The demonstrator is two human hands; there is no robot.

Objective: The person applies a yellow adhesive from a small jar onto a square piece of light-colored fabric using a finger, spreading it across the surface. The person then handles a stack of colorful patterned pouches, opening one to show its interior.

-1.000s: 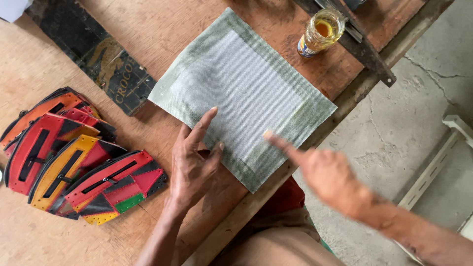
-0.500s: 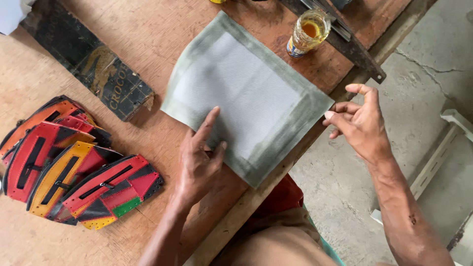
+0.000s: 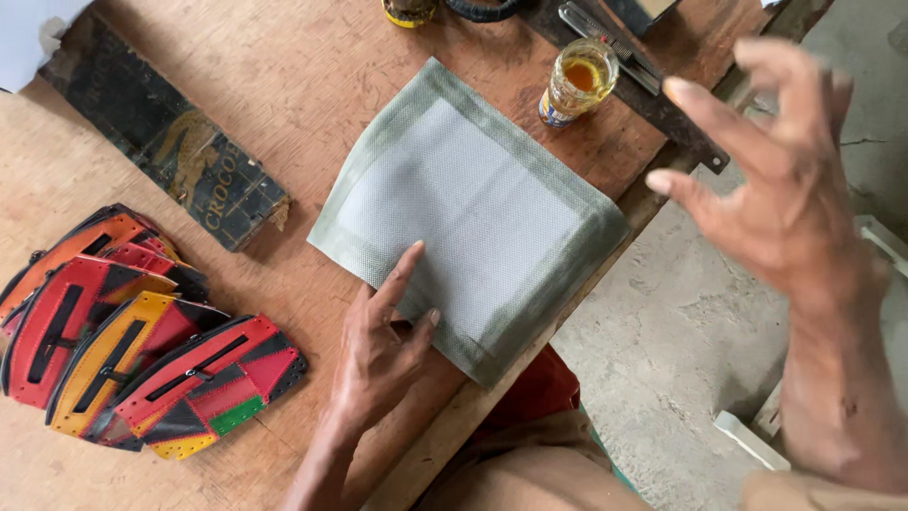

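The left hand [image 3: 378, 355] lies flat, fingers spread, pinning the grey-green mesh sheet [image 3: 473, 213] at its near edge. The right hand [image 3: 785, 199] hovers empty, fingers loosely splayed, beyond the sheet's far corner; smoothing probably needs it lowered onto the fabric.

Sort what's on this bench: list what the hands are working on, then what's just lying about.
In hand: grey-green square mesh sheet, pinned by left hand; right hand raised, empty.

Lying about: red-orange-yellow stitched pouches, glass jar of amber liquid, dark printed wooden board.
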